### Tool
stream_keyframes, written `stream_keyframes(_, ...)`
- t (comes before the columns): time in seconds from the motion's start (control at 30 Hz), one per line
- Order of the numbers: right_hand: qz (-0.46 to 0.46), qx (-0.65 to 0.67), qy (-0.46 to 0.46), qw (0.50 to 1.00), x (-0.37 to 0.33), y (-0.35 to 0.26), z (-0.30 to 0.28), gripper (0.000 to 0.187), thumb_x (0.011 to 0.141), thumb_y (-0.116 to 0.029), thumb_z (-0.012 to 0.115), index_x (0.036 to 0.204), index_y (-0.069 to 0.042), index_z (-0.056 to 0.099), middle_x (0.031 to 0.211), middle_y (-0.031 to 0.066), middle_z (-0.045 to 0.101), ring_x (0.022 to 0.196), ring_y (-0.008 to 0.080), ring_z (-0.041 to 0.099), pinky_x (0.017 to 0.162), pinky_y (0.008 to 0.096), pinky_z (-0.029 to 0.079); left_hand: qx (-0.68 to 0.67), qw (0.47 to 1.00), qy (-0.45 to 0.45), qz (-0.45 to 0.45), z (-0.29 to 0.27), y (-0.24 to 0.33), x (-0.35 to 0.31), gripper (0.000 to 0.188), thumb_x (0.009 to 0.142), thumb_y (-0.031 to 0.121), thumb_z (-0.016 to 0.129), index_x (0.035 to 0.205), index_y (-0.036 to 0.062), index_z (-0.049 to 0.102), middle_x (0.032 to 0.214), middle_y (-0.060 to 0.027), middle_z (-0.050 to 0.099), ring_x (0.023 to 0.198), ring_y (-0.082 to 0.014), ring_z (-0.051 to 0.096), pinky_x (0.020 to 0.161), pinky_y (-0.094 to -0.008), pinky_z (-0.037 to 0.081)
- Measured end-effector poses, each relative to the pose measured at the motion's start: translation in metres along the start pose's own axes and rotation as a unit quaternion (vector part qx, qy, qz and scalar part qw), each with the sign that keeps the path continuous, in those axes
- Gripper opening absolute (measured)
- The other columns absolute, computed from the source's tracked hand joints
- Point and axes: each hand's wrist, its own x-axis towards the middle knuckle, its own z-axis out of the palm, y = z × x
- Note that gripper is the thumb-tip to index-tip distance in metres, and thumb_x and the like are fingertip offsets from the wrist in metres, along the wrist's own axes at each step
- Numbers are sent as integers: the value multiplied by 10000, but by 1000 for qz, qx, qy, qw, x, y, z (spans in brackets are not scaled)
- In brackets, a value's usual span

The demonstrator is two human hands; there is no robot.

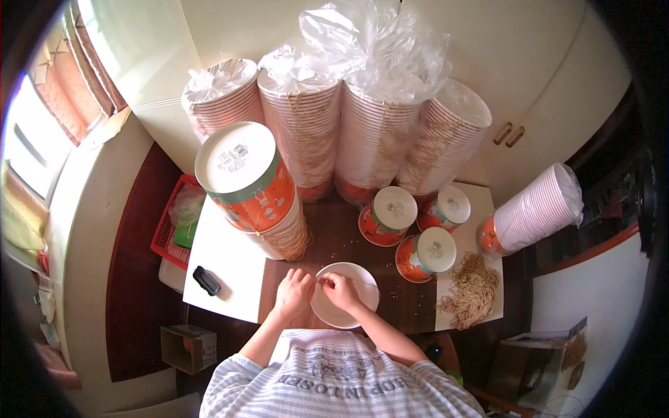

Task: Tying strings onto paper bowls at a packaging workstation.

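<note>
A white-insided paper bucket [362, 275] stands with its mouth up in front of me at the table's near edge. My left hand [295, 289] is at its left rim, fingers pinched together. Over the bucket's mouth, my right hand [339, 290] is also closed in a pinch, its fingertips close to the left ones. Whatever sits between the fingertips is too small to make out. Right of the bucket lies a tangled heap of tan cord [472, 289]. Upside-down orange and green paper buckets [437, 251] stand between the heap and the back.
Tall plastic-wrapped stacks of paper buckets [376, 139] line the back. An upturned bucket stack [261, 191] with cord hanging from it stands at left, near a black object [206, 281]. Another wrapped stack [533, 212] leans at right. A red basket [167, 230] sits beyond the left edge.
</note>
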Motion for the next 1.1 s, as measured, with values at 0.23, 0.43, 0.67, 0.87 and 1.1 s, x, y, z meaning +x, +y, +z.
stream_keyframes(0.23,45,-17,7,999,3,2,0,111,737,-124,585,768,-19,603,666,100,614,608,149,599,550,278,457,-323,923,3,-210,33,-19,-13,162,789,28,485,928,-1,562,852,-147,605,785,-252,590,690,-322,470)
stream_keyframes(0.43,59,-45,1,997,3,10,4,123,728,-143,602,745,-21,599,667,101,614,608,157,601,554,287,459,-352,900,-44,-251,37,-21,-13,195,796,5,482,975,-16,556,871,-114,624,815,-139,583,727,-263,458)
stream_keyframes(0.67,75,-28,-7,997,4,10,5,141,729,-192,582,750,-54,600,689,117,615,640,240,612,567,342,468,-368,890,-45,-267,30,-14,-13,184,800,17,487,965,-21,559,862,-117,625,805,-145,587,725,-262,455)
stream_keyframes(0.87,71,-52,4,996,5,10,8,126,730,-157,603,742,-32,600,644,90,608,592,146,594,542,283,455,-365,892,-45,-262,34,-17,-14,196,795,34,511,977,-18,559,863,-120,625,809,-141,586,724,-264,457)
stream_keyframes(1.1,76,-43,-7,996,4,11,9,156,737,-219,573,757,-68,603,681,117,615,631,263,610,555,366,471,-326,918,-62,-215,44,-24,-18,203,784,48,529,975,-7,569,878,-134,620,822,-167,596,713,-284,466)
